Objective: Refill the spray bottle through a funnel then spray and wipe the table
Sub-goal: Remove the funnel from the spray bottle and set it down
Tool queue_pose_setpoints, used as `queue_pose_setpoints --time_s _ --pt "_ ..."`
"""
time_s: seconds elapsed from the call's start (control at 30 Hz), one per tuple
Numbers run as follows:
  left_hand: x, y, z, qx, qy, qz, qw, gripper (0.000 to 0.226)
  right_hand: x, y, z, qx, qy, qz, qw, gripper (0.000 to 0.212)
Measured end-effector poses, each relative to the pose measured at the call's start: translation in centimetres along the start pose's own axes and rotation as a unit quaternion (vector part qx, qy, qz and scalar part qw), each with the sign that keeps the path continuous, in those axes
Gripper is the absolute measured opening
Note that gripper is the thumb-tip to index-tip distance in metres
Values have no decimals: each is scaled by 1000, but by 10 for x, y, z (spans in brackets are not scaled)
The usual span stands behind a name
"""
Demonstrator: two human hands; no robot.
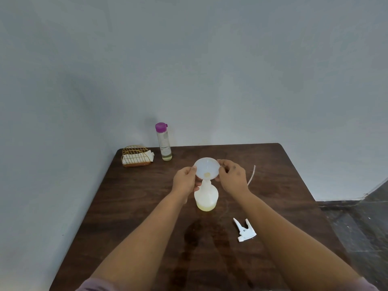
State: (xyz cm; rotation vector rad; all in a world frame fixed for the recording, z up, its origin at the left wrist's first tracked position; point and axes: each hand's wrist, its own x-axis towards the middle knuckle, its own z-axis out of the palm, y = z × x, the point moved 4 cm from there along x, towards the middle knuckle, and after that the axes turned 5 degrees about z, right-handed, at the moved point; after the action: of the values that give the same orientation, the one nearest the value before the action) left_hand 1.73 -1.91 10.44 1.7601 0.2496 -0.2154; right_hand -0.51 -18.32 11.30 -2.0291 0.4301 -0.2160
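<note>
Head view. A spray bottle (pixel 206 196) stands upright near the middle of a dark wooden table (pixel 283 175), its neck open and a shallow layer of pale yellow liquid at its bottom. A white funnel (pixel 206 170) sits with its spout in the bottle's neck, so that liquid poured into its wide bowl would be led into the narrow opening. The left hand (pixel 184 182) pinches the funnel's left rim, its lower fingers reaching toward the bottle's shoulder; the right hand (pixel 232 175) pinches the right rim. Holding both sides probably serves to level or seat the funnel, though whether the spout is fully home cannot be told from this angle. The trigger head (pixel 244 229) lies on the table to the front right, well apart from the bottle, removed so that the neck is free. A thin clear tube (pixel 251 175), possibly the dip tube, lies just beyond the right hand. At the far left edge stand a clear bottle with a purple cap (pixel 164 141), nearly empty, and a wire holder of napkins (pixel 136 156), kept within reach for wiping.
</note>
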Motion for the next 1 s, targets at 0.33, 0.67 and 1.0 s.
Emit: queue_pose_setpoints --time_s 0.33,0.67,1.0 --pt "3 -2 3 32 -12 -16 999 31 3 8 2 1 -22 36 999 31" --pt "1 -3 3 35 -30 -26 999 33 9 15 -1 -2 -50 48 998 27" --pt "-2 0 5 33 -7 18 999 27 9 16 -6 32 -33 51 998 24"
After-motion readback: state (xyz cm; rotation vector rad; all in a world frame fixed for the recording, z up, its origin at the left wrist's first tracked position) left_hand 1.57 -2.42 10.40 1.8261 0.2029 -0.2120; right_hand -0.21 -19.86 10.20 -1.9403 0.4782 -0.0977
